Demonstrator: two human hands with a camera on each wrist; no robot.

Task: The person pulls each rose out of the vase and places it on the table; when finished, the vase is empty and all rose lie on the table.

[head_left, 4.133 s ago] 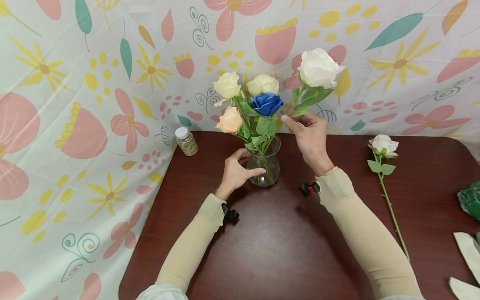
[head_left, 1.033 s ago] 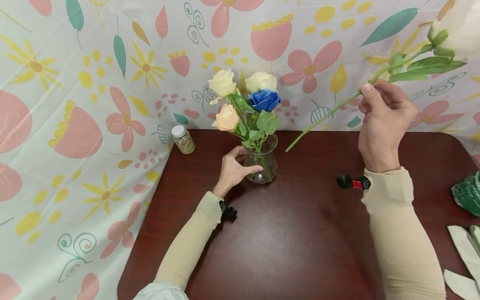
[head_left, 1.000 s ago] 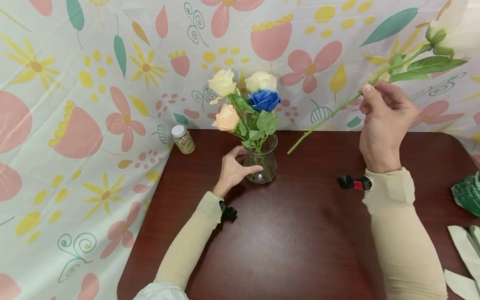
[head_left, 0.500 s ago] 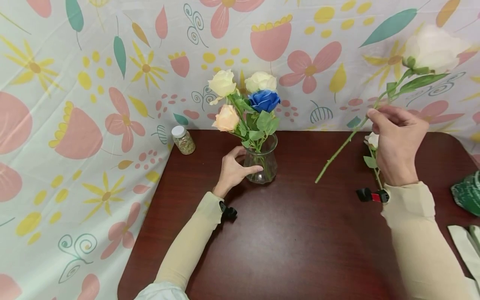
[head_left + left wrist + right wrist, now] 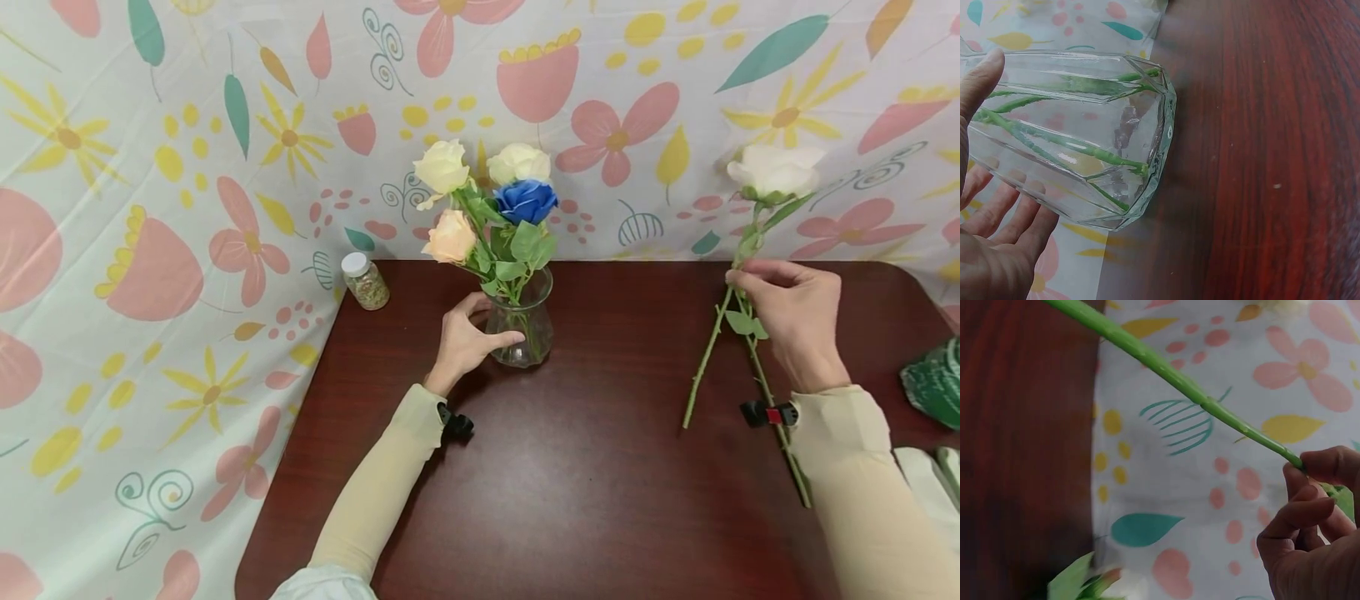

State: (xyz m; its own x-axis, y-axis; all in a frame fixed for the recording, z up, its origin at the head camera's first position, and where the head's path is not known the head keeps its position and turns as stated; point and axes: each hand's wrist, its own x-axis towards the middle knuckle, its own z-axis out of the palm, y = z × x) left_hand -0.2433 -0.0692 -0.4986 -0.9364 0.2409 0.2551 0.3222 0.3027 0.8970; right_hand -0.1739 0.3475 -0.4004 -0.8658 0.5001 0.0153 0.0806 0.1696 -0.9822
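Behind the bench [image 5: 465, 533] and down its L side, the bkgd. is filled by a white printed cloth [image 5: 615, 33], slightly creased at far L. Lg. pink blooms [image 5: 617, 140], yellow starburst flowers [image 5: 288, 139], teal leaves [image 5: 776, 54] & thin spiral scrolls [image 5: 385, 73] are scattered over it. The bench is finished in dk. reddish-brown w/ streaky wood grain; its rear R corner is rounded. A soft glare [image 5: 525, 483] is seen approx. mid-bench.

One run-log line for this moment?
left hand: holds glass vase | vase: blue rose, peach rose, two cream roses | right hand: pinches white rose by stem | second white rose: on table
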